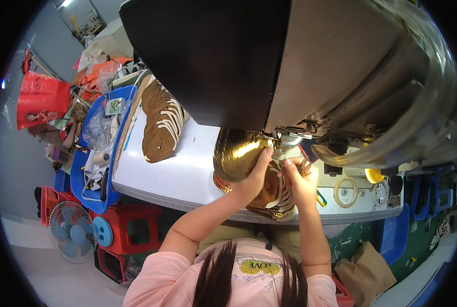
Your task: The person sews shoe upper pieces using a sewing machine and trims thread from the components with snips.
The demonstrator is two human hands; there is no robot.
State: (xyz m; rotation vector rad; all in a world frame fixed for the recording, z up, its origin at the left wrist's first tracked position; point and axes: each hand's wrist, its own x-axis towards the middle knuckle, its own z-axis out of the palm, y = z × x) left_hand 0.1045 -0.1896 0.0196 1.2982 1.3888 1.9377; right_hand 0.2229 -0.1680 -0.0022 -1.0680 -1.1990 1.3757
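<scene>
We note a glossy gold piece (pixel 233 158), smooth and rounded at the edge, throwing a hard streak of light, on the worktable beneath the machine head (pixel 351 77). The left hand (pixel 251 180) lies against it, thumb stretched toward the metal parts under the head; the fingers beneath are hidden, so we cannot tell whether they grip. The right hand (pixel 302 187) is beside it, fingers bent together around something thin and dark, or merely near it; we cannot tell which. Below and between the hands, a brown laced piece (pixel 272 194) shows a textured surface and pale flat straps. Its likeness, a second laced piece (pixel 157 123), rests apart to the left: knobbly brown weave, wavy outline, white laces.

Labels: we see printed lettering on the pink shirt (pixel 162 276), printing on a red bag (pixel 42 100), and a small printed card (pixel 115 106) in the blue tray (pixel 75 174).

Surface: white, smooth tabletop (pixel 136 163) with a ruler-like grey front edge; a pale ring (pixel 336 194) lies to the right.

Room: grey walls, green floor (pixel 351 233), a blue-bladed fan (pixel 72 233) near a red plastic stool (pixel 131 243), and a creased brown paper bag (pixel 366 268) low on the right.
</scene>
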